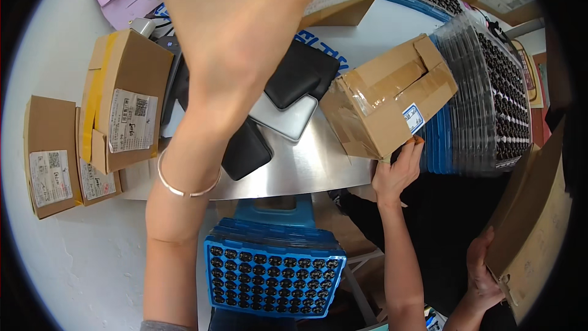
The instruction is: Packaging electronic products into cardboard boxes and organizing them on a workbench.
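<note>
My left hand (236, 15) is raised close to the camera, a bracelet (182, 194) round its forearm. Most of its fingers are beyond the top edge, so what it holds, if anything, is hidden. My right hand (397, 175) grips the lower near corner of a taped cardboard box (395, 95) with a small blue-edged label. That box stands tilted at the table's right side, and the fingertips bending round it look orange. Under my left arm lie black flat cases (245, 153) and a silver flat case (288, 116).
Labelled cartons (125, 104) stand at left. Stacked blue trays with round black pieces (275, 270) rest on a blue stool (275, 211) before the metal-topped table (331, 165). Tall stacks of clear trays (468, 98) stand at right. Another person's hand (481, 273) holds a large carton (536, 227).
</note>
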`<move>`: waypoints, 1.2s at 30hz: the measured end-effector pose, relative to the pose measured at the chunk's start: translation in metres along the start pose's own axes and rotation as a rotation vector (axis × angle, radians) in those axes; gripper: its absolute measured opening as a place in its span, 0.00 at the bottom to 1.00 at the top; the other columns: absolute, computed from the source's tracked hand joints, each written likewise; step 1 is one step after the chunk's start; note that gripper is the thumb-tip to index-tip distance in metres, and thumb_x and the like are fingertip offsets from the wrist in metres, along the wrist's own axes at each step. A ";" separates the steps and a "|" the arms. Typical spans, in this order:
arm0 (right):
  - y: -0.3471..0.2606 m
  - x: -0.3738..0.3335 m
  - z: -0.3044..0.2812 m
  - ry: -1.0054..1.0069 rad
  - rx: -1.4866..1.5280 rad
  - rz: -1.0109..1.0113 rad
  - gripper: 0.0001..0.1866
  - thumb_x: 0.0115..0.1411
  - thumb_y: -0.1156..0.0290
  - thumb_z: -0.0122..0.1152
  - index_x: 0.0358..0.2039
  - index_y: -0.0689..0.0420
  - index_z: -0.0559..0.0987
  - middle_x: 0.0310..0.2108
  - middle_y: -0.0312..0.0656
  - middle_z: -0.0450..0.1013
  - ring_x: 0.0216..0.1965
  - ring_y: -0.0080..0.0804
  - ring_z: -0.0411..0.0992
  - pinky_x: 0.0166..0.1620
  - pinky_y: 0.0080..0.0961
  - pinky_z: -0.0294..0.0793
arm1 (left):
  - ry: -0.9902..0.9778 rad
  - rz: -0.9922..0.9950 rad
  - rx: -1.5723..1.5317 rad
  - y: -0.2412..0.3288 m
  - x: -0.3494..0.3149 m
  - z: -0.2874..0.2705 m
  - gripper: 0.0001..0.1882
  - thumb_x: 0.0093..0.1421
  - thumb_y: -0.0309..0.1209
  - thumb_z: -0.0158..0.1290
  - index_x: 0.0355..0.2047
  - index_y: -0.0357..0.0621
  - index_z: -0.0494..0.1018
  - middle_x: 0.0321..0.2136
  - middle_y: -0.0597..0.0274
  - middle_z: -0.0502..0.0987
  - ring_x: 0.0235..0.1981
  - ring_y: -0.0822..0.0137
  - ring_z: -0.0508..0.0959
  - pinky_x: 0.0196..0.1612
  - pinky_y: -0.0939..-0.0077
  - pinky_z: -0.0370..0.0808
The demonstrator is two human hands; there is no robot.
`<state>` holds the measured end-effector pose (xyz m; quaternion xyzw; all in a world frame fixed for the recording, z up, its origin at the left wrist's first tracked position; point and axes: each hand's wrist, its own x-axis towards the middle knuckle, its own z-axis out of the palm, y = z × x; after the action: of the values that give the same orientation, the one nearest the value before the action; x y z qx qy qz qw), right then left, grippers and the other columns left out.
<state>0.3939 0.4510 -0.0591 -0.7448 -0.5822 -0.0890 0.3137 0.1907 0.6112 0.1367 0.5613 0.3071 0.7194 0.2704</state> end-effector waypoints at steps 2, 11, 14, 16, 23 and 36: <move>0.000 -0.002 0.002 -0.005 0.016 0.008 0.20 0.60 0.59 0.60 0.44 0.63 0.71 0.43 0.52 0.67 0.41 0.56 0.70 0.38 0.41 0.70 | -0.185 -0.037 0.035 0.014 0.005 -0.007 0.15 0.54 0.23 0.63 0.41 0.27 0.76 0.32 0.49 0.83 0.30 0.65 0.83 0.38 0.75 0.81; 0.001 -0.003 0.003 -0.023 0.004 0.016 0.23 0.61 0.57 0.60 0.44 0.65 0.71 0.42 0.52 0.67 0.40 0.56 0.69 0.38 0.42 0.70 | 0.031 0.135 0.299 0.006 0.028 -0.026 0.13 0.57 0.24 0.58 0.40 0.27 0.78 0.32 0.50 0.83 0.28 0.66 0.83 0.34 0.76 0.81; 0.002 -0.003 0.004 -0.024 0.023 0.020 0.23 0.60 0.57 0.61 0.44 0.65 0.72 0.44 0.54 0.68 0.41 0.57 0.69 0.38 0.43 0.70 | 0.066 -0.002 0.292 0.005 0.031 -0.019 0.13 0.57 0.23 0.59 0.40 0.27 0.78 0.32 0.51 0.83 0.29 0.66 0.83 0.34 0.76 0.81; 0.010 -0.006 0.003 -0.030 0.040 0.027 0.22 0.60 0.58 0.61 0.45 0.65 0.73 0.46 0.55 0.68 0.42 0.57 0.70 0.38 0.43 0.70 | 0.021 0.039 0.179 -0.003 0.039 -0.021 0.13 0.56 0.23 0.60 0.40 0.27 0.78 0.32 0.51 0.83 0.30 0.66 0.83 0.35 0.75 0.82; 0.035 -0.024 0.019 -0.050 -0.046 -0.025 0.24 0.59 0.61 0.62 0.50 0.63 0.74 0.52 0.55 0.69 0.48 0.57 0.70 0.46 0.42 0.71 | -0.042 0.054 0.030 -0.029 0.062 -0.012 0.34 0.46 0.23 0.71 0.51 0.29 0.65 0.44 0.48 0.78 0.43 0.64 0.80 0.45 0.73 0.80; 0.034 -0.018 0.009 0.012 -0.009 -0.133 0.21 0.54 0.65 0.65 0.45 0.65 0.76 0.43 0.56 0.74 0.42 0.58 0.72 0.42 0.44 0.72 | -0.625 0.359 -0.095 -0.110 0.072 -0.025 0.44 0.49 0.36 0.71 0.59 0.28 0.59 0.51 0.48 0.73 0.54 0.60 0.72 0.59 0.67 0.68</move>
<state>0.4177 0.4372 -0.0876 -0.7052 -0.6282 -0.1166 0.3074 0.1555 0.7339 0.0960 0.7860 0.0725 0.5623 0.2464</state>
